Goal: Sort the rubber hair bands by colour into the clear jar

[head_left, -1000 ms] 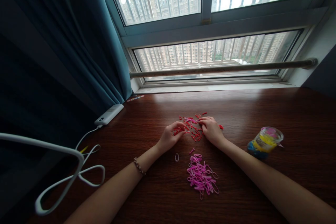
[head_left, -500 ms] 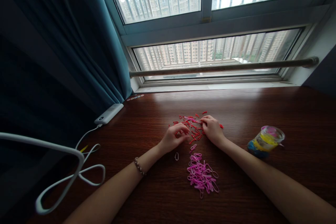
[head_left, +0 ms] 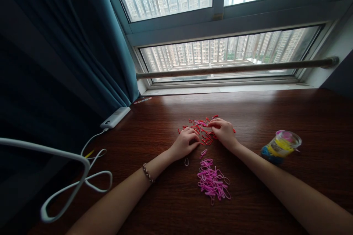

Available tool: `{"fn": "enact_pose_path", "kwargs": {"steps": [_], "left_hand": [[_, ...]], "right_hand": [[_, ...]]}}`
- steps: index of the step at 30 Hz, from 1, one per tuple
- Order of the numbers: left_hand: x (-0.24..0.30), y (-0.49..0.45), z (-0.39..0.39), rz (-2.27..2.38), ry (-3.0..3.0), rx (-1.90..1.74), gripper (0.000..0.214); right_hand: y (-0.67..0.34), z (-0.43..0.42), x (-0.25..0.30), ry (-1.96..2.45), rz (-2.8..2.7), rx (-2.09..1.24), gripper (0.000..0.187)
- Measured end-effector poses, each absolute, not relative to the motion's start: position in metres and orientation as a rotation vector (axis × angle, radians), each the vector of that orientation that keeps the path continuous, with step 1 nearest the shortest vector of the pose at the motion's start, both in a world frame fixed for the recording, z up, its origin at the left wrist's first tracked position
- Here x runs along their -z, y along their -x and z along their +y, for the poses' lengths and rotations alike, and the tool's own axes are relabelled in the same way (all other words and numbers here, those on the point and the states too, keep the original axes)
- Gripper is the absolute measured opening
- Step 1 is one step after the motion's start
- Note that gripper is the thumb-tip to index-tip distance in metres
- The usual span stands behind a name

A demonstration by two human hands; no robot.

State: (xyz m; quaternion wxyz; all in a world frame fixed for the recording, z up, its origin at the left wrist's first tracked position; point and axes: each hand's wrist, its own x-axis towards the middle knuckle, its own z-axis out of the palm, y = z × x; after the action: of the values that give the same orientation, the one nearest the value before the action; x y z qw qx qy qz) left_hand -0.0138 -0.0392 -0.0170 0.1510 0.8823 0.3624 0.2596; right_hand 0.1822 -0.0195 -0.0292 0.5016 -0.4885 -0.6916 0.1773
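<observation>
A loose scatter of small red rubber bands (head_left: 207, 139), with a few pink ones among them, lies on the brown table. My left hand (head_left: 185, 143) rests at its left side, fingers curled and thumb drawn in toward the index finger; what they hold, if anything, is too small to make out. From the right, my right hand (head_left: 223, 132) reaches over the scatter with fingertips pinched together beside a pink band. Whatever is in that pinch is hidden. Closer to me sits a heap of pink rubber bands (head_left: 212, 181). A single pale band (head_left: 186, 162) lies below my left hand.
A clear jar (head_left: 281, 147) with yellow, blue and pink contents stands beyond my right forearm. At the left are a white power bank (head_left: 115, 117) and its looped white cable (head_left: 96, 190). A blue curtain (head_left: 110, 62) and a window with a rail (head_left: 234, 69) border the table.
My left thumb and index finger have come closer together near the red bands. My right fingertips have shifted slightly left over the scatter. The view has tilted a little.
</observation>
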Motion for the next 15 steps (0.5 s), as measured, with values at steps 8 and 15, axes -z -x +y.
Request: {"fn": "enact_pose_path", "kwargs": {"steps": [8, 15], "left_hand": [[0.026, 0.026, -0.025, 1.610, -2.426, -0.980, 0.005], [0.019, 0.032, -0.015, 1.483, -2.702, -0.878, 0.030]], "right_hand": [[-0.183, -0.019, 0.027, 1.216, -1.628, -0.399, 0.022], [-0.185, -0.021, 0.035, 1.530, -1.852, -0.212, 0.032]]}}
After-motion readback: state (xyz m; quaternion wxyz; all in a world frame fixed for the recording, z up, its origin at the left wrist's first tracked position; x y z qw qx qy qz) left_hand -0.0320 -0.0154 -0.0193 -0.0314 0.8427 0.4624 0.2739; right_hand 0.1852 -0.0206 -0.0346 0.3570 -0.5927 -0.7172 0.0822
